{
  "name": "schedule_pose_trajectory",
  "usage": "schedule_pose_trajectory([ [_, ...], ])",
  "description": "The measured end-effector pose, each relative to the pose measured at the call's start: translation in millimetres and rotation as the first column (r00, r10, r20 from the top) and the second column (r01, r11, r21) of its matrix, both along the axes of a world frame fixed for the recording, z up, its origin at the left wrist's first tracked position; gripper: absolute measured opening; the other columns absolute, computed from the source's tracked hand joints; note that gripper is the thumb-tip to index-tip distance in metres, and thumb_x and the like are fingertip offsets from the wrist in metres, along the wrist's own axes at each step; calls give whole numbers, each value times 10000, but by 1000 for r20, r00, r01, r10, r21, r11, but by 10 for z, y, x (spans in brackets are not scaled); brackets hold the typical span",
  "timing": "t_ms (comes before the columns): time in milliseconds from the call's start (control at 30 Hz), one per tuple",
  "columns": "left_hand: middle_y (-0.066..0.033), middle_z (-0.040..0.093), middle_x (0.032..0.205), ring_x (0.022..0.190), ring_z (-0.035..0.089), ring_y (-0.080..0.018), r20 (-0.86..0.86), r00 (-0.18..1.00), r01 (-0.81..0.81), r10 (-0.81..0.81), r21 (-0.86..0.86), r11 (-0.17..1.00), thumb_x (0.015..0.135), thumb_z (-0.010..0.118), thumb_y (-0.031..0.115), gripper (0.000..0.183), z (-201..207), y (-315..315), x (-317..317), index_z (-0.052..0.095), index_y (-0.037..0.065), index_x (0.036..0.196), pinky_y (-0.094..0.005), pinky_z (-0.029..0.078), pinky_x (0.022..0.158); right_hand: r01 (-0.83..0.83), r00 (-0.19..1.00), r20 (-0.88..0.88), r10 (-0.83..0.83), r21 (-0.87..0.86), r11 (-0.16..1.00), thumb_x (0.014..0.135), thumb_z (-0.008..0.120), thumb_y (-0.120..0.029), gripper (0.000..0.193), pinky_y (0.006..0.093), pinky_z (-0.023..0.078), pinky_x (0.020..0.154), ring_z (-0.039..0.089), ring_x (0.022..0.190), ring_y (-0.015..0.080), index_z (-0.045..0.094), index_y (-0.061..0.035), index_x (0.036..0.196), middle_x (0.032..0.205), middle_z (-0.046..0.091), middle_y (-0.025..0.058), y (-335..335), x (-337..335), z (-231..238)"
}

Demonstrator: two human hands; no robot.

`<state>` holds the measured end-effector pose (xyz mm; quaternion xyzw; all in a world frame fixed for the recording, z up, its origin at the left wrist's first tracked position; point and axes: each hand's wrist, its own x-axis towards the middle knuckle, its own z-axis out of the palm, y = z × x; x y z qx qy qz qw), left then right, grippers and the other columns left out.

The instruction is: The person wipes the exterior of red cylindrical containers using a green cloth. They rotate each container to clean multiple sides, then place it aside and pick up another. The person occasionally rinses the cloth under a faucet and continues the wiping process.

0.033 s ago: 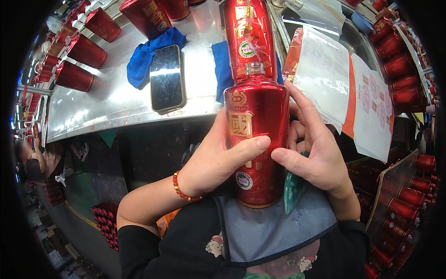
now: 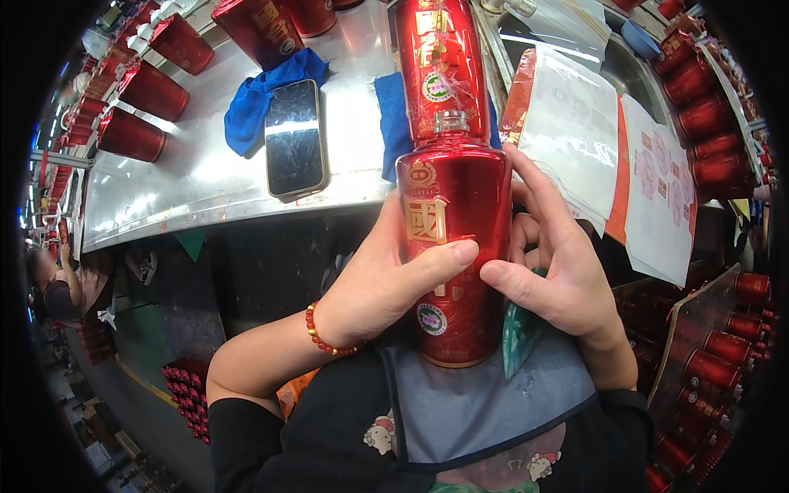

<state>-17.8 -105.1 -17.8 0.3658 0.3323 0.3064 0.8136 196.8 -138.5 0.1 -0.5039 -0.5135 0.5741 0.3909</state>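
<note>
A glossy red bottle (image 2: 472,197) with gold lettering, a round sticker and a clear glass neck is held upright before my body, its base against my grey apron (image 2: 493,411). My left hand (image 2: 394,275) wraps its left side, thumb across the front. On the other side my right hand (image 2: 555,263) grips it with the fingers along the edge and the thumb bent inward. A green, pointed, blade-like piece (image 2: 523,333) sticks out below my right palm; its upper end is hidden. Beyond the neck lies another red bottle (image 2: 444,49) on a blue cloth (image 2: 393,123).
A phone (image 2: 296,148) rests on a blue cloth (image 2: 246,115) on the metal table (image 2: 189,172). Printed sheets (image 2: 575,123) lie at the right. Red bottles (image 2: 152,90) stand far left; more fill racks (image 2: 715,353) at right. Another person (image 2: 62,283) is far left.
</note>
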Motion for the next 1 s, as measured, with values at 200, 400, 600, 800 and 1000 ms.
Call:
schedule_pose_trajectory([
  [200, -143, 572, 1381, 1238, 605, -206, -21, 999, 29, -29, -2, 1000, 934, 793, 228, 782, 58, 22, 1, 310, 22, 1513, -380, 514, 1048, -87, 984, 156, 81, 31, 996, 795, 862, -97, 1124, 217, 520, 754, 580, 908, 72, 150, -26, 1662, 1517, 452, 175, -16, 14, 55],
  [400, -138, 582, 1362, 1216, 615, -201, -66, 998, 15, -14, 17, 1000, 923, 802, 231, 786, 77, 18, 16, 317, 17, 1503, -375, 521, 1036, -84, 985, 153, 75, 49, 995, 791, 869, -111, 1142, 221, 531, 777, 591, 937, 81, 137, -22, 1662, 1520, 450, 182, -18, 0, 30],
  [600, -134, 597, 1337, 1198, 620, -191, -52, 999, -6, 7, 18, 1000, 931, 794, 226, 761, 79, 5, 33, 328, 16, 1495, -365, 527, 1021, -77, 985, 155, 69, 43, 996, 804, 850, -99, 1113, 220, 525, 786, 595, 960, 88, 143, -12, 1659, 1521, 450, 182, -14, -7, 32],
  [800, -133, 596, 1338, 1198, 620, -191, -57, 998, -5, 6, 16, 1000, 930, 796, 229, 764, 80, 2, 31, 327, 16, 1494, -367, 527, 1021, -79, 988, 139, 72, 43, 996, 802, 850, -89, 1115, 228, 532, 794, 600, 989, 95, 142, -15, 1660, 1527, 441, 188, -14, -4, 27],
  [1000, -135, 594, 1340, 1200, 620, -194, -39, 999, -2, 3, 33, 999, 927, 800, 233, 773, 56, 4, 28, 322, 16, 1495, -370, 528, 1023, -78, 988, 135, 71, 44, 996, 799, 855, -94, 1121, 235, 544, 798, 604, 995, 101, 141, -20, 1660, 1537, 430, 197, -20, -4, 19],
])
